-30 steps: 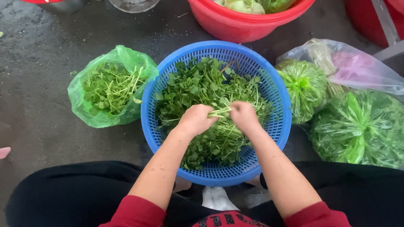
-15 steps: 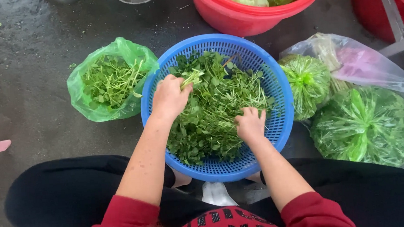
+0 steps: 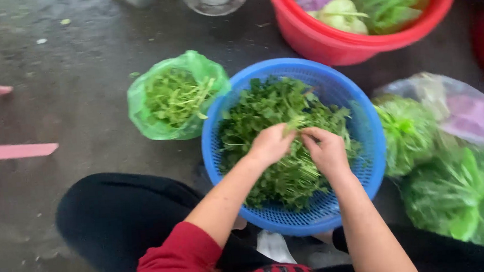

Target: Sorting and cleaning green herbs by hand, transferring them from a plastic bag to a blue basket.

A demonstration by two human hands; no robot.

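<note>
Sitting over a big blue basket (image 3: 358, 117) heaped with leafy greens (image 3: 277, 108), both hands meet right above the middle of the pile. The green plastic bag (image 3: 157, 121) of more greens sits just beside the basket on the left side, so the left hand (image 3: 270, 144) is the nearer one to it. That hand and the right hand (image 3: 326, 150) are curled in toward each other, fingertips nearly touching, pinching what looks like a small sprig between them, its stem lying roughly left to right. Frame is motion-blurred, so I can't make out the sprig itself or exactly which fingers grip it. The bagged greens on the right are smeared and partly cut off by the edge
</note>
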